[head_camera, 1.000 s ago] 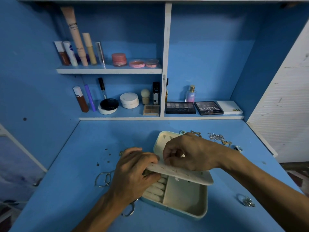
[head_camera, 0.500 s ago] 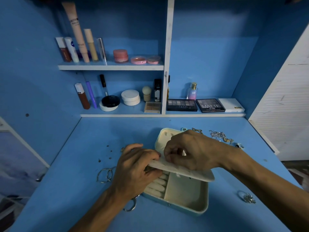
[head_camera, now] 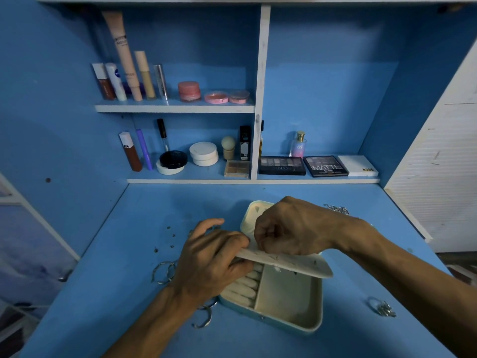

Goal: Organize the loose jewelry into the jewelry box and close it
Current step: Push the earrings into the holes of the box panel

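Here, open cream-lined jewelry box (head_camera: 320, 303)

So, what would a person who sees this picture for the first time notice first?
Most likely the two hands in the middle: the left hand and the right hand both grip a flat cream panel over the open jewelry box on the blue desk. Next, the shelves behind, lined with makeup, and the loose rings lying left of the box.
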Motion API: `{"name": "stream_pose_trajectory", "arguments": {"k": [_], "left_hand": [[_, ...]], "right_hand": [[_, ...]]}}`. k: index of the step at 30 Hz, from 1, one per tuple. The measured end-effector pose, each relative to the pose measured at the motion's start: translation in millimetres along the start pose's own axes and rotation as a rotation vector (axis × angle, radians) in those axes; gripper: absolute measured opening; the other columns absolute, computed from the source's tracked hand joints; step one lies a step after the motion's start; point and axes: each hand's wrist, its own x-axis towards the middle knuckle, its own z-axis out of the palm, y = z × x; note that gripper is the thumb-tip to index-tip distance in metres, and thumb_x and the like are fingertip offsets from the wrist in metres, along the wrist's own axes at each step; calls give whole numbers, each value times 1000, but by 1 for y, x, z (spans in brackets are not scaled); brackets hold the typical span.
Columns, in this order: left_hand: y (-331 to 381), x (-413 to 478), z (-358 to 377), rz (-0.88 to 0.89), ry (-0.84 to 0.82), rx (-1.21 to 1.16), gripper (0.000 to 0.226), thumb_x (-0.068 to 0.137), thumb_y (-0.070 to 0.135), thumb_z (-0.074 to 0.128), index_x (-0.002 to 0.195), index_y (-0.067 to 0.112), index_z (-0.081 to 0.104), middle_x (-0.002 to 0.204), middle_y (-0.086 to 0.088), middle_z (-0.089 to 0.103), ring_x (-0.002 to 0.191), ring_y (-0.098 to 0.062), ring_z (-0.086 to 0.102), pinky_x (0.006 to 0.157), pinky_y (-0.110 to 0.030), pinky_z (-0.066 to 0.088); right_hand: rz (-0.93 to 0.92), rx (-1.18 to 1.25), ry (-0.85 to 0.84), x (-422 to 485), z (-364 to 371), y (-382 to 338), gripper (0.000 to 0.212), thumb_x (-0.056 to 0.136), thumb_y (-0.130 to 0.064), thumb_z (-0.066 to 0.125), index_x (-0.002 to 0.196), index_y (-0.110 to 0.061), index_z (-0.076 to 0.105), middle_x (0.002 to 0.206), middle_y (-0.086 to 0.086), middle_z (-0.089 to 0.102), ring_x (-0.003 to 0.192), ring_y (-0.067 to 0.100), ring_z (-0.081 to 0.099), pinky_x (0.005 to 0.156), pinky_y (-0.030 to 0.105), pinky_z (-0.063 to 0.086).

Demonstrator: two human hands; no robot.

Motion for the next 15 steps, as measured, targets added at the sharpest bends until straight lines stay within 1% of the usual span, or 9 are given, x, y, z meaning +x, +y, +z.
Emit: {"name": "stream_pose_trajectory", "arguments": {"k": [3,5,8,10,11,13,15], "left_hand": [[-1,0,0,18,14,19,23,88,30,76,94,18,58,85,5,75,77,-10,71,94,-42,52],[-1,-1,0,26,16,27,26,86,31,79,94,19,56,86,6,75,78,-9,71,95,-42,51],[-1,-2,1,18,14,13,26,83,26,79,95,19,56,88,6,75,80,-9,71,97,-41,50],[-2,-1,1,11,7,-3,24,85,28,77,96,19,57,89,6,76,81,-9,72,96,-42,51],[-2,-1,1,13,5,-5,23,87,29,75,96,19,57,89,6,76,81,-9,72,95,-42,51],[-2,0,1,19,7,-7,22,89,30,74,96,20,56,88,6,76,81,-8,72,95,-42,52],[-2,0,1,17,13,-8,21,89,30,73,96,20,56,87,6,76,81,-8,72,95,-42,51]], "right_hand": [[-4,4,-5,1,0,-2,9,84,-26,62,83,-30,70,72,-19,63,73,-4,57,63,10,40],[-6,-1,-22,1,0,-2,9,85,-28,63,85,-33,70,73,-21,62,75,-5,57,64,9,40],[24,11,-35,1,-5,0,11,84,-25,64,90,-30,72,82,-20,67,78,-5,59,72,14,47],[41,31,-33,1,-7,1,14,81,-21,64,88,-29,73,82,-19,68,77,-6,59,71,13,48],[42,33,-35,2,-7,0,13,80,-21,64,86,-29,73,79,-21,68,76,-6,59,73,16,50],[44,26,-31,2,-5,-1,11,78,-24,64,82,-31,72,73,-26,65,75,-5,60,75,27,56],[37,25,-22,3,-4,-2,9,76,-26,64,80,-30,71,72,-25,65,74,-3,60,75,33,57]]}}
